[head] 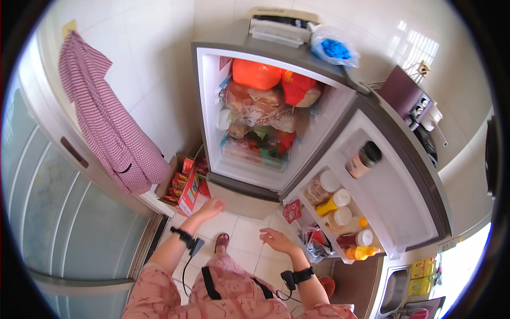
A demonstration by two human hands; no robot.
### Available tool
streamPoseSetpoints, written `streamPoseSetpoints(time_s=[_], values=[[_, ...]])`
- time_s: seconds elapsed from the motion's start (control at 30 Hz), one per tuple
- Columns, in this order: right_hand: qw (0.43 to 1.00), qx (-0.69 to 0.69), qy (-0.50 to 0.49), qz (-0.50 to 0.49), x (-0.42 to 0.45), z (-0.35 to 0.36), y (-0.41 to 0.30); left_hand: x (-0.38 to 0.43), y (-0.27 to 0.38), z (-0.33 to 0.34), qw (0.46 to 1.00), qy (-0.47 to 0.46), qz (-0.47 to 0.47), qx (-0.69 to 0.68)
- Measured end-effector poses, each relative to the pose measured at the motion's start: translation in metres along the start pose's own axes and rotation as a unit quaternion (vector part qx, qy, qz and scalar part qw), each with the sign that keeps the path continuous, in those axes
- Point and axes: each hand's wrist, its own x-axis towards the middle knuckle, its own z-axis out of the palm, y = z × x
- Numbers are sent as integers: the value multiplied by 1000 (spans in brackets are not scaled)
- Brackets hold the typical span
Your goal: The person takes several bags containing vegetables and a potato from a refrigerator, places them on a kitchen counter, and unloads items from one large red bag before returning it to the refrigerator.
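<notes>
Before me stands a refrigerator with its door (398,175) swung out to the right. Its compartment holds an orange bag (256,74), a red bag (297,85) and several clear plastic bags of food (259,105). My left hand (211,209) hangs in the air below the compartment, fingers loosely curled, touching nothing. My right hand (277,240) is also in the air, left of the lower door shelf, fingers apart and holding nothing. Door shelves carry a black-lidded jar (363,159), several white-lidded jars (338,198) and a yellow squeeze bottle (360,253).
A cardboard box of red packets (177,183) sits on the floor left of the refrigerator. A checked cloth garment (115,123) hangs on the left wall beside a sliding glass door (79,211). At lower right is a sink (394,290). A bag of blue items (336,48) lies atop the refrigerator.
</notes>
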Motion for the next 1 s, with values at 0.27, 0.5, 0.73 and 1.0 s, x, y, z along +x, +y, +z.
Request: streamPoseSetpoints(time_s=[0.27, 0.5, 0.73, 1.0], values=[[979, 112, 155, 74, 53, -27, -22, 218, 55, -26, 954, 191, 189, 132], [941, 188, 262, 98, 61, -37, -20, 384, 60, -37, 894, 362, 216, 154], [919, 186, 306, 164, 60, -42, -9, 443, 18, -33, 944, 245, 49, 214], [926, 174, 306, 137, 78, -50, 4, 430, 26, -47, 969, 206, 69, 119]])
